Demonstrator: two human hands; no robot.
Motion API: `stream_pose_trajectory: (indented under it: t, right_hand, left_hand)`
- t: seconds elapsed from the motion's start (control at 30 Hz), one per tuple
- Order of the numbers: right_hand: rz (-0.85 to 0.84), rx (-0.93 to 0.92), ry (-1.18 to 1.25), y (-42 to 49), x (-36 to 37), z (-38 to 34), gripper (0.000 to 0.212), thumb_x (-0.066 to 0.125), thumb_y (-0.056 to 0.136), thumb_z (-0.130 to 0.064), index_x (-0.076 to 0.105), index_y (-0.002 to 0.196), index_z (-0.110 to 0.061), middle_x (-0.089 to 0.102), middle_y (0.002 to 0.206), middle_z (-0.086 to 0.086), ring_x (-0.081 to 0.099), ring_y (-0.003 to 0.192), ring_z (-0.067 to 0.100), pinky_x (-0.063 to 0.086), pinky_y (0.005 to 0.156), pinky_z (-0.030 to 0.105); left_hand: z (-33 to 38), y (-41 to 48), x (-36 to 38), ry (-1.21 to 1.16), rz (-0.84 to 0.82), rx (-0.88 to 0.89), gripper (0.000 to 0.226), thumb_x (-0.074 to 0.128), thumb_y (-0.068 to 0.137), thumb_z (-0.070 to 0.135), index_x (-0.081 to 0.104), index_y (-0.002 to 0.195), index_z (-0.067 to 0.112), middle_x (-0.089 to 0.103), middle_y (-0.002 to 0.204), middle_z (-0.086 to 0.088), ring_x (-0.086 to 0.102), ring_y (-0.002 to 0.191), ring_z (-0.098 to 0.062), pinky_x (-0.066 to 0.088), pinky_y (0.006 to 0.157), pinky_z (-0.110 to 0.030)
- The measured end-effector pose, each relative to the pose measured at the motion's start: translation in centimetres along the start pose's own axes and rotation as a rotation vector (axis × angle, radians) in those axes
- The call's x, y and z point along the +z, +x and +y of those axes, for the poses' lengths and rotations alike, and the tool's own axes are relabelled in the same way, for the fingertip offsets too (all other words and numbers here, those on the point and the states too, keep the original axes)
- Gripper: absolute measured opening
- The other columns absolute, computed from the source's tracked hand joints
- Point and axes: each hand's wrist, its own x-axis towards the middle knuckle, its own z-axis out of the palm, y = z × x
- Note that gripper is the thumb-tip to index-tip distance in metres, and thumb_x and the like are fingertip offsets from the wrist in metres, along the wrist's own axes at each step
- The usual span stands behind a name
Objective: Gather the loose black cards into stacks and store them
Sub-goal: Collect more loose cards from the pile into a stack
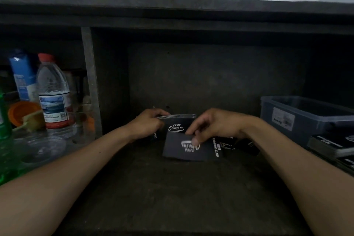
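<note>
- Standing upright, the stack (177,123) is clamped in the left hand (148,125), likely for squaring.
- A loose card (178,151) is pinched by the right hand (214,126), probably for adding.

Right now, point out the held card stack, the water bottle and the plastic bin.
card stack (180,121): head view, printed front face.
water bottle (52,84): head view, clear body.
plastic bin (300,122): head view, front wall.

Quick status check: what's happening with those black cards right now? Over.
Left hand grips card stack. Right hand pinches loose card. Other cards lie beneath right wrist. Bin at right, nothing blocking.
</note>
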Motion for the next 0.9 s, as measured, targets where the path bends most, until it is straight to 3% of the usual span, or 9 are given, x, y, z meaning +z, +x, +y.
stream_pose_trajectory:
  t: [0.1, 0.2, 0.3, 0.37, 0.5, 0.6, 0.73, 0.8, 0.9]
  right_hand:
    - [0.154, -0.064, 0.405, -0.4, -1.4, 0.3, 0.026, 0.080, 0.072, -0.011, 0.071, 0.096, -0.017, 0.074, 0.099, 0.003, 0.068, 0.095, 0.019, 0.053, 0.089, 0.032]
    - [0.420, -0.115, 0.706, 0.3, -1.4, 0.6, 0.048, 0.072, 0.078, 0.010, 0.056, 0.119, -0.009, 0.072, 0.103, 0.011, 0.071, 0.091, 0.023, 0.061, 0.077, 0.034]
    - [0.642, -0.093, 0.720, 1.4, 0.1, 1.0, 0.074, 0.071, 0.073, 0.020, 0.044, 0.133, -0.016, 0.064, 0.116, 0.011, 0.072, 0.090, 0.026, 0.062, 0.068, 0.037]
    - [0.697, -0.092, 0.673, 2.0, 1.1, 1.0, 0.066, 0.070, 0.078, 0.016, 0.046, 0.129, -0.018, 0.063, 0.112, 0.007, 0.071, 0.090, 0.025, 0.063, 0.069, 0.040]
    - [0.641, 0.020, 0.351, 2.4, 2.0, 0.4, 0.009, 0.066, 0.094, -0.026, 0.069, 0.096, -0.018, 0.073, 0.088, 0.000, 0.069, 0.082, 0.011, 0.056, 0.072, 0.027]
    - [0.553, 0.080, -0.033, 2.0, 1.3, 0.8, 0.028, 0.076, 0.082, -0.042, 0.075, 0.069, -0.017, 0.068, 0.062, -0.006, 0.058, 0.057, -0.001, 0.044, 0.055, 0.015]
    - [0.656, 0.136, -0.065, 0.1, -1.5, 1.3, 0.020, 0.081, 0.079, -0.035, 0.080, 0.091, -0.019, 0.076, 0.092, -0.003, 0.068, 0.089, 0.007, 0.049, 0.077, 0.019]
    - [0.708, 0.286, -0.294, -0.7, -3.4, 2.2, 0.020, 0.069, 0.090, -0.026, 0.076, 0.105, -0.015, 0.073, 0.111, 0.005, 0.066, 0.108, 0.019, 0.047, 0.087, 0.024]
    - [0.337, 0.593, -0.645, -1.2, -4.6, 3.9, 0.045, 0.061, 0.094, -0.040, 0.064, 0.128, -0.012, 0.060, 0.135, 0.005, 0.056, 0.122, 0.026, 0.044, 0.098, 0.028]
  left_hand:
    - [-0.1, 0.0, -0.1, 0.000, 0.009, -0.001, 0.033, 0.065, 0.075, 0.013, 0.070, 0.104, 0.031, 0.073, 0.104, 0.003, 0.067, 0.098, -0.011, 0.054, 0.093, -0.037]
    - [0.2, -0.2, -0.1, 0.071, 0.001, -0.002, 0.054, 0.064, 0.059, 0.018, 0.068, 0.110, 0.033, 0.072, 0.106, 0.006, 0.067, 0.101, -0.009, 0.055, 0.090, -0.029]
    - [0.2, -0.3, 0.1, 0.087, -0.034, 0.039, 0.051, 0.081, 0.074, 0.015, 0.064, 0.120, 0.028, 0.071, 0.112, 0.007, 0.067, 0.106, -0.008, 0.053, 0.093, -0.025]
    - [0.1, -0.3, 0.0, 0.107, -0.047, 0.068, 0.059, 0.090, 0.070, 0.029, 0.062, 0.122, 0.029, 0.069, 0.113, 0.011, 0.066, 0.105, -0.004, 0.052, 0.094, -0.023]
    - [-0.1, -0.2, 0.2, 0.134, -0.028, 0.097, 0.067, 0.087, 0.068, 0.049, 0.059, 0.126, 0.031, 0.065, 0.116, 0.016, 0.063, 0.105, 0.001, 0.050, 0.087, -0.017]
    - [-0.2, -0.2, 0.4, 0.124, -0.003, 0.174, 0.047, 0.079, 0.083, 0.032, 0.062, 0.125, 0.022, 0.065, 0.113, 0.011, 0.064, 0.101, 0.000, 0.049, 0.078, -0.006]
    - [-0.3, -0.1, 0.7, 0.124, -0.010, 0.251, 0.036, 0.071, 0.091, 0.013, 0.062, 0.126, 0.012, 0.064, 0.109, 0.010, 0.060, 0.086, 0.020, 0.047, 0.079, -0.002]
    - [-0.5, 0.1, 0.7, 0.125, -0.016, 0.284, 0.036, 0.069, 0.092, 0.011, 0.062, 0.127, 0.011, 0.065, 0.113, 0.007, 0.060, 0.087, 0.021, 0.046, 0.082, -0.003]
    - [-0.5, 0.0, 0.6, 0.147, -0.019, 0.344, 0.036, 0.070, 0.092, 0.014, 0.062, 0.128, 0.015, 0.067, 0.119, 0.006, 0.064, 0.103, 0.008, 0.049, 0.090, -0.009]
